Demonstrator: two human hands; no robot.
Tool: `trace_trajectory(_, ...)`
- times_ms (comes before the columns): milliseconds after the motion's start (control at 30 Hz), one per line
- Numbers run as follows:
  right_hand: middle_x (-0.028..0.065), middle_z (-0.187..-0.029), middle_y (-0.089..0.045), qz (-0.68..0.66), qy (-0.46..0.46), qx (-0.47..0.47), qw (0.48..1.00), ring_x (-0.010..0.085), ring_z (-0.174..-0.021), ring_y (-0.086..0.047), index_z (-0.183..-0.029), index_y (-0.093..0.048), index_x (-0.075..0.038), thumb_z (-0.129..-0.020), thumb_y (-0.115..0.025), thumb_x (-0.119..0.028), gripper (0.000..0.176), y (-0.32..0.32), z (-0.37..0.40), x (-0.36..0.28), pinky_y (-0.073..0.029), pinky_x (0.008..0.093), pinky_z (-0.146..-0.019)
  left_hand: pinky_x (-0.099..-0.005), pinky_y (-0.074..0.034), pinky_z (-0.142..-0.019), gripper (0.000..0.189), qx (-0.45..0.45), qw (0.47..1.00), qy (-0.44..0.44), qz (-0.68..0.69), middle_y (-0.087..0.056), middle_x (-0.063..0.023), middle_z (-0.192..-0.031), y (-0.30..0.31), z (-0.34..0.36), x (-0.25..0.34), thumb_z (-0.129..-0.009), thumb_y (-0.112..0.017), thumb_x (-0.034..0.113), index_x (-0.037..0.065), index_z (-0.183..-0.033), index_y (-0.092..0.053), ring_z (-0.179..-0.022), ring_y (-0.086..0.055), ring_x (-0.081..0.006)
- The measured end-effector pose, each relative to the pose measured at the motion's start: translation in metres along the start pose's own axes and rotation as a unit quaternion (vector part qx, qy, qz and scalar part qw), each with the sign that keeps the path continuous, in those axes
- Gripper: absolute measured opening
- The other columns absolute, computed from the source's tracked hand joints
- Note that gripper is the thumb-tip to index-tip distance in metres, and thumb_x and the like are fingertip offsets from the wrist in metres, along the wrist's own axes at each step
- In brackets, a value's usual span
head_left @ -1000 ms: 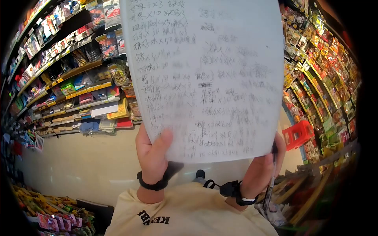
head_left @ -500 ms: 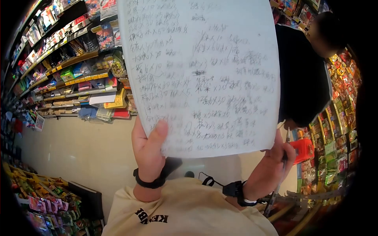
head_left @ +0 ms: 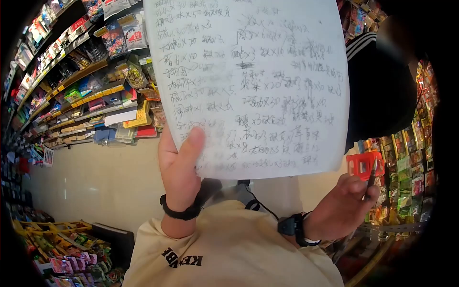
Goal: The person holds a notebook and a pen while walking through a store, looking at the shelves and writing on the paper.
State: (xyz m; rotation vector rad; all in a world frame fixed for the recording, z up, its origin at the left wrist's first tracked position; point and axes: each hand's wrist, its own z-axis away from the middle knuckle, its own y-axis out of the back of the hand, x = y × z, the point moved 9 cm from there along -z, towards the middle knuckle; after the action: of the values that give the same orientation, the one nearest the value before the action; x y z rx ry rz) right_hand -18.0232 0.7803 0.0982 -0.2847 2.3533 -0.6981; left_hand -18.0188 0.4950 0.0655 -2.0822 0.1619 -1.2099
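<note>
Paper with handwriting is filling the upper middle of my head view, both columns facing the camera. My left hand is gripping its lower left edge, thumb pressing on the front. My right hand is staying clear of the paper, off its lower right corner, fingers closing around a pen that is pointing upward. Black bands are circling both wrists. Behind the pen, a red plastic item is showing near the right-hand shelves, which are carrying colorful packets. Another person, dark top with white stripes, is appearing just beyond the paper's right edge. Left-hand shelves are displaying packaged goods above pale floor.
</note>
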Motion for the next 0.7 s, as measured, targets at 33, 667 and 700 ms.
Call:
trace_trajectory(33, 0.0097, -0.069, -0.050, -0.011, 0.004, -0.009, 1.000, 0.0137, -0.058, -0.033, -0.099, -0.042, -0.005, -0.087, -0.031, -0.021, 0.022, -0.004, 0.000, 0.001, -0.026, 0.0284, -0.057, -0.0277, -0.042, -0.079, 0.039, 0.002, 1.000, 0.000, -0.004, -0.051, -0.0122, -0.108, 0.002, -0.003, 0.000, -0.082, -0.049, 0.012, -0.004, -0.116, -0.037, -0.093, -0.051, -0.0157)
trace_trajectory(667, 0.0077, -0.065, -0.046, -0.051, -0.013, -0.046, 0.998, 0.0128, -0.058, -0.032, -0.095, -0.042, -0.005, -0.087, -0.032, -0.021, 0.020, -0.019, -0.001, 0.015, -0.025, 0.0284, -0.058, -0.0274, -0.040, -0.080, 0.041, 0.008, 0.999, -0.038, -0.012, -0.049, -0.0120, -0.110, 0.014, -0.008, 0.015, -0.082, -0.050, 0.012, -0.004, -0.117, -0.036, -0.095, -0.049, -0.0152)
trace_trajectory(700, 0.0077, -0.065, -0.046, -0.054, -0.016, -0.049, 0.997, 0.0127, -0.058, -0.032, -0.096, -0.041, -0.005, -0.087, -0.032, -0.021, 0.020, -0.019, 0.001, 0.014, -0.025, 0.0284, -0.058, -0.0273, -0.040, -0.080, 0.041, 0.005, 0.999, -0.040, -0.018, -0.049, -0.0120, -0.110, 0.015, -0.007, 0.017, -0.082, -0.050, 0.012, -0.004, -0.117, -0.036, -0.095, -0.049, -0.0151)
